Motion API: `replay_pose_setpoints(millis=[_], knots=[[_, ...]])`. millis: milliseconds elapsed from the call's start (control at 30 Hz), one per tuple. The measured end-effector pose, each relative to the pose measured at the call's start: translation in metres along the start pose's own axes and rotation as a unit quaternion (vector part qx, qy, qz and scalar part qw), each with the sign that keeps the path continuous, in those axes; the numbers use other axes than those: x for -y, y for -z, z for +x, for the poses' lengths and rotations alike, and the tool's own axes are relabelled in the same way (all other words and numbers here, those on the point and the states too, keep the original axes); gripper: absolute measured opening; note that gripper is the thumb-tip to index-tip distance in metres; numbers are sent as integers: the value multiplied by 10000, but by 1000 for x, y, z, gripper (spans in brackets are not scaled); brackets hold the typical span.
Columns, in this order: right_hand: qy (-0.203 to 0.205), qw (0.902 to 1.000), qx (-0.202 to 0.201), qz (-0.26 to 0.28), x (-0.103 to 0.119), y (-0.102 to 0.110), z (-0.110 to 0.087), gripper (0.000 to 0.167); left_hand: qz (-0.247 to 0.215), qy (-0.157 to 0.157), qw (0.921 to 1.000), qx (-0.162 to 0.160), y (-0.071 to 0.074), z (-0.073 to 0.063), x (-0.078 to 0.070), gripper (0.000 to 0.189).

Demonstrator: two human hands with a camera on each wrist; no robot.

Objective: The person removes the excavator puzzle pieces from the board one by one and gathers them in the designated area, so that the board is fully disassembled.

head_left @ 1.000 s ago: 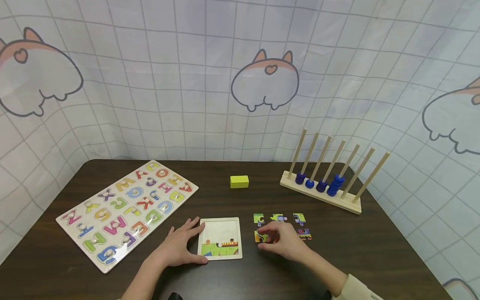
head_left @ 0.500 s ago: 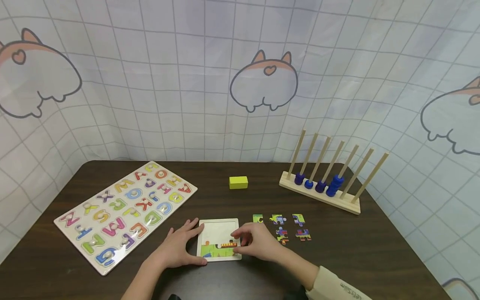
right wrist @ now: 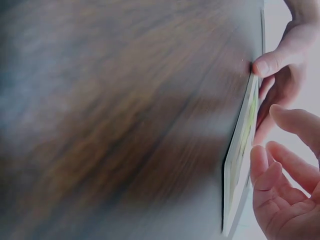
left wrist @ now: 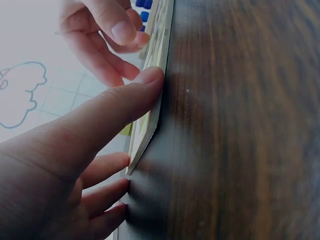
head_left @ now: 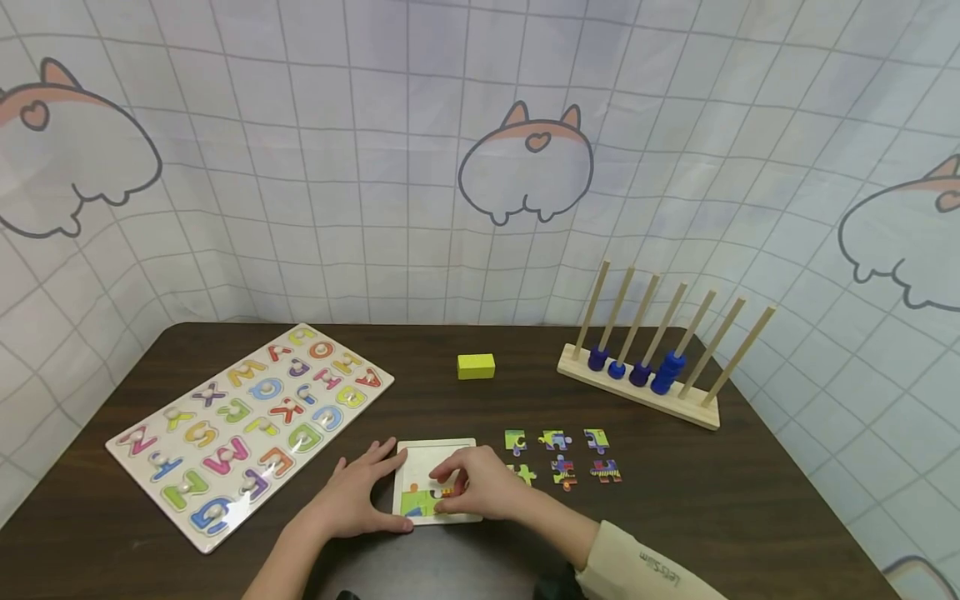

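A square wooden puzzle tray (head_left: 471,442) lies on the dark table, with joined green picture pieces (head_left: 418,502) along its front part. My left hand (head_left: 356,492) rests against the tray's left side, thumb at the front left corner and fingers spread along the edge. In the left wrist view, that thumb (left wrist: 137,90) touches the tray's edge. My right hand (head_left: 487,483) hovers over the tray's right part, hiding some pieces. The right wrist view shows its thumb and fingers apart with nothing between them. Just right of it lies a green jigsaw piece (head_left: 524,474).
Several loose jigsaw pieces (head_left: 564,472) lie in two rows right of the tray. At the left is an alphabet peg board (head_left: 251,429). Behind the tray sits a yellow block (head_left: 476,367). A wooden peg rack (head_left: 637,392) with blue beads stands at back right.
My right hand has moved left from the loose jigsaw pieces to over the tray, uncovering the lower row of pieces. My left hand has stayed at the tray's left side.
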State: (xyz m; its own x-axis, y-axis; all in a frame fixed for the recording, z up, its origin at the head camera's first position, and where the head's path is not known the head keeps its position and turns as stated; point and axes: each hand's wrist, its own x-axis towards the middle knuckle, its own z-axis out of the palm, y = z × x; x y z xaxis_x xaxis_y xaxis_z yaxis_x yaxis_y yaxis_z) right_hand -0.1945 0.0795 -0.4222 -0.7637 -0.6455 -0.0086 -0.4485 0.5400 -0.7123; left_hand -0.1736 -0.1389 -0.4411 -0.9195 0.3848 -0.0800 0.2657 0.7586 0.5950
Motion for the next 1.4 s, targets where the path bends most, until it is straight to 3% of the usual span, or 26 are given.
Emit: replay_pose_setpoints(millis=[800, 1400], knots=[[-6, 9928, 227, -1173, 15, -17, 22, 30, -27, -118, 9999, -88, 1, -3, 0, 92], [-191, 9966, 169, -782, 18, -16, 22, 28, -52, -135, 9998, -123, 1, -3, -2, 92]])
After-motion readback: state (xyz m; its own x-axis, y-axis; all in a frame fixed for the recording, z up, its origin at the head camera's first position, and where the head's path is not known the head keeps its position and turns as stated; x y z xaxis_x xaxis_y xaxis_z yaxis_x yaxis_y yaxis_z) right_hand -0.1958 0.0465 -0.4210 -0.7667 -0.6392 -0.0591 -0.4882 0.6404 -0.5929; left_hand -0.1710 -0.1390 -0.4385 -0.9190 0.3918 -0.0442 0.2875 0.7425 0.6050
